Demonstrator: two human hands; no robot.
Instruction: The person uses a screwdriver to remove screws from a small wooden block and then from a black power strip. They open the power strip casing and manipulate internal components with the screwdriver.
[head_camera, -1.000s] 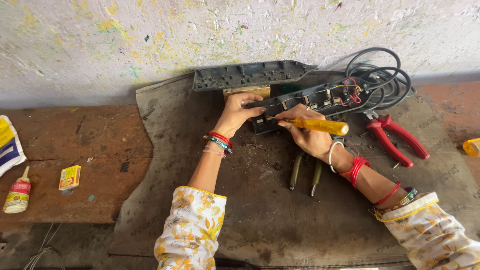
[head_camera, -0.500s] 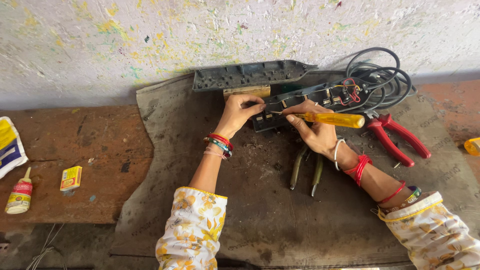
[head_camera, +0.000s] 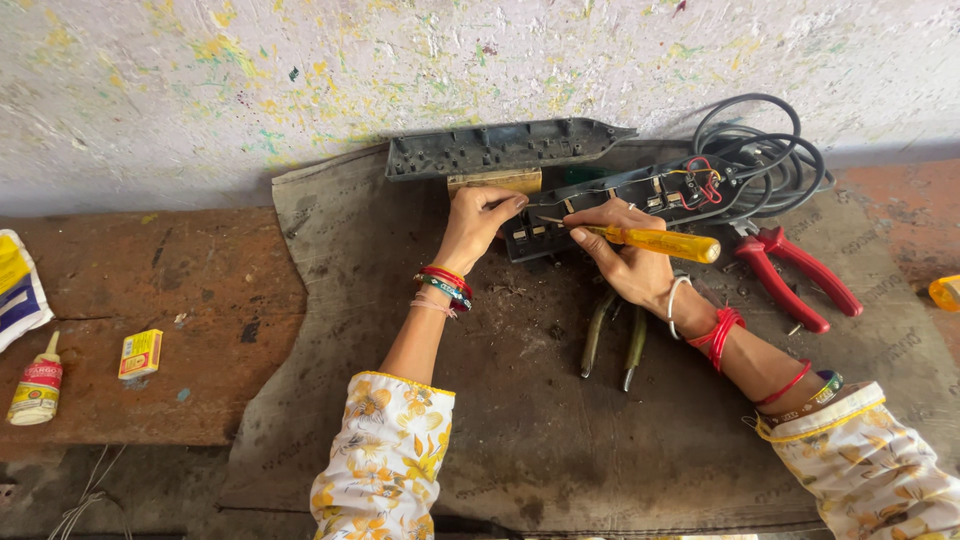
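- Head view: right hand (head_camera: 632, 262) closed around yellow-handled screwdriver (head_camera: 655, 241), tip on opened black power strip (head_camera: 620, 205).
- Left hand (head_camera: 478, 218) pinches the strip's end, wiring exposed.

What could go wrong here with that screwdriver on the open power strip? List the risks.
1. The left hand steadies the open power strip close to the screwdriver tip; a slip could jab its fingers.
2. The coiled black cable is attached; its plug end is not visible, so the strip might be live.
3. The red pliers lie near the right forearm and could get knocked.

Head view, steeply down, close
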